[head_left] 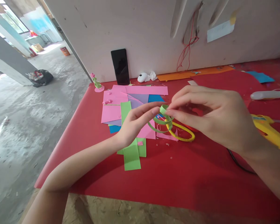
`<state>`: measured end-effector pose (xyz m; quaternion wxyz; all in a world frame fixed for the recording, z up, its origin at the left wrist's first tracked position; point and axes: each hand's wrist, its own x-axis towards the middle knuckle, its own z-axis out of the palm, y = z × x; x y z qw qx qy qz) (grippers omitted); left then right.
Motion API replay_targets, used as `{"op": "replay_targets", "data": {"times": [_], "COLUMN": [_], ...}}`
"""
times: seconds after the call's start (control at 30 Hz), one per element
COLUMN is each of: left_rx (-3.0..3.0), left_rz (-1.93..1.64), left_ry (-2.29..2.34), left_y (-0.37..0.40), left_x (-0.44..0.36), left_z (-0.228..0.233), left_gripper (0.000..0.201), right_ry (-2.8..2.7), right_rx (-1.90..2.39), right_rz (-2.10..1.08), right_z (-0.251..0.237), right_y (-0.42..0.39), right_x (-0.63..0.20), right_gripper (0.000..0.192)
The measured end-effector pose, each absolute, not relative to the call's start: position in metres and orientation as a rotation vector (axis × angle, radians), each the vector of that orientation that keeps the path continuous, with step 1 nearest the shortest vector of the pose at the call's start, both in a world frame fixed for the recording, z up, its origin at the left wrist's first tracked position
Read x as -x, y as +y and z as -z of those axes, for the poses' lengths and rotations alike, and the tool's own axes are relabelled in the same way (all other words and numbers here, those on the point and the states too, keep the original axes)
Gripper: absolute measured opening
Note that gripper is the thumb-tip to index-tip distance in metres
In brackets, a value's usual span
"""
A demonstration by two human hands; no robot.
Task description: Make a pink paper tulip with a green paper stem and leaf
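here, the green paper coil (163, 109) hangs downward

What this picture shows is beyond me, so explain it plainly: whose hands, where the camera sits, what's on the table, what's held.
There is no machine here. These are a person's bare left hand and right hand, seen by a camera worn on that person's head, looking forward and down.

The right fingertips pinch a curled green paper strip. The left fingertips are beside it; their exact grip is unclear.

On the red table lie coloured papers and a yellow glue gun. Behind them, a dark phone stands near a small pink-and-green ornament.
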<state>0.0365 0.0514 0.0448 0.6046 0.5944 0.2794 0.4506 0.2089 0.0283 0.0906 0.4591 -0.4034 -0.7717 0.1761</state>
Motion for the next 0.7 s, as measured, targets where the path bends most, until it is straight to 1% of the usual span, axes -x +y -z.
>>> {"op": "replay_targets", "data": {"times": [0.27, 0.4, 0.53, 0.7], "left_rx": [-1.353, -1.414, -1.446, -1.474], "left_rz": [-1.045, -0.999, -0.961, -0.928], "left_ry": [0.606, 0.607, 0.590, 0.575], "left_y": [0.0487, 0.0480, 0.0478, 0.0465], "left_x": [-0.0362, -0.0348, -0.0358, -0.0372], "left_z": [-0.0440, -0.0445, -0.0436, -0.0439], "left_gripper": [0.018, 0.020, 0.023, 0.025], "right_ry": [-1.982, -1.985, -2.095, -2.133], "right_rx": [0.916, 0.985, 0.925, 0.878], "right_rz": [-0.238, -0.166, -0.154, -0.176], "right_z": [-0.0914, -0.0948, -0.0935, -0.0914], "right_y": [0.0250, 0.0242, 0.0257, 0.0282], "right_x": [-0.2090, -0.2127, -0.2154, -0.2168], "right_gripper": [0.012, 0.009, 0.013, 0.010]}}
